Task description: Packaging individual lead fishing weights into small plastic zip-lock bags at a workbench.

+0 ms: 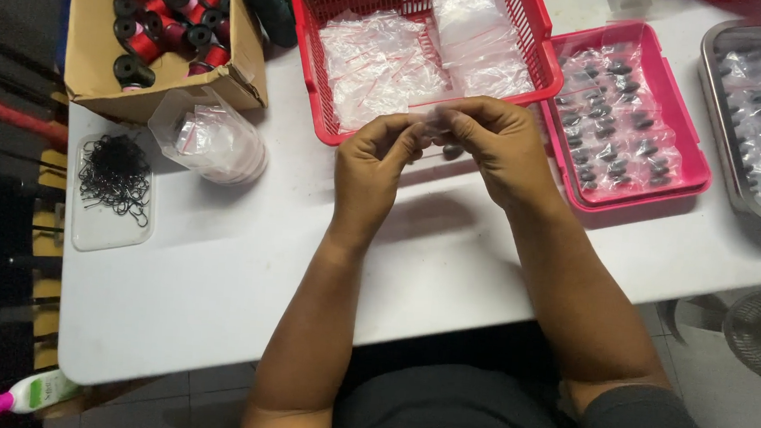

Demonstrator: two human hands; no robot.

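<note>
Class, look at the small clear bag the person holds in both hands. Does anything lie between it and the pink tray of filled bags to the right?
Nothing visible does. The small clear bag is pinched between the left hand and right hand above bare white table. The pink tray sits just right of the right hand, with only that hand between.

White table (447,270) bears red basket (317,106), pink tray (695,174) (both bag-filled).

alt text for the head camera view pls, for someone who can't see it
A seated person's left hand and right hand together pinch a small clear plastic bag above a white table. Behind them sit a red basket of clear bags and a pink tray of filled bags.
</note>
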